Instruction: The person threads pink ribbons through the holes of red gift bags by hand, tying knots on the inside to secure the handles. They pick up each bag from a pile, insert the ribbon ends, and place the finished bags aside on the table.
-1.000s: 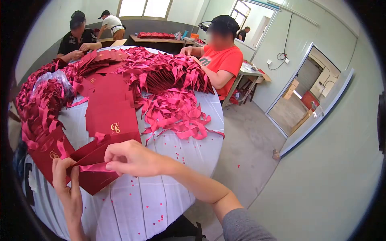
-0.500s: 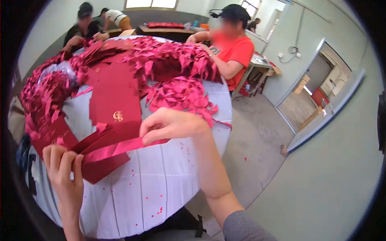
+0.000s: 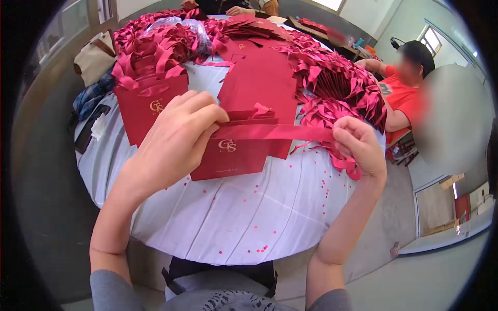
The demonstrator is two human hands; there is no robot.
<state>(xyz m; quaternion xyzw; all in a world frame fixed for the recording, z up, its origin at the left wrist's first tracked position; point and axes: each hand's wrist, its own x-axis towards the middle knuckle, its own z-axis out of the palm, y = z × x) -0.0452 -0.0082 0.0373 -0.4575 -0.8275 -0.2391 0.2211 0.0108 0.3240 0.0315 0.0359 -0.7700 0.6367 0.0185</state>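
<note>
In front of me a dark red paper gift bag [image 3: 233, 161] with gold lettering stands upright over the table, its mouth partly open. A pinkish-red satin ribbon [image 3: 290, 132] is pulled straight across its top edge. My left hand [image 3: 168, 140] is closed on the ribbon's left part at the bag's upper left corner; its fingertips are partly hidden. My right hand [image 3: 359, 145] pinches the other end of the ribbon, well out to the right of the bag.
Finished-looking bags with ribbons [image 3: 155, 103] stand at left. Flat red bags [image 3: 262, 78] lie in the middle, with loose ribbons [image 3: 332, 114] to the right. Small red dots litter the white tablecloth [image 3: 233, 228]. A person in a red shirt [image 3: 399, 98] sits at right.
My view has turned left. My right hand has drawn the ribbon out to the right, away from the bag. The bag's lettered front now faces me.
</note>
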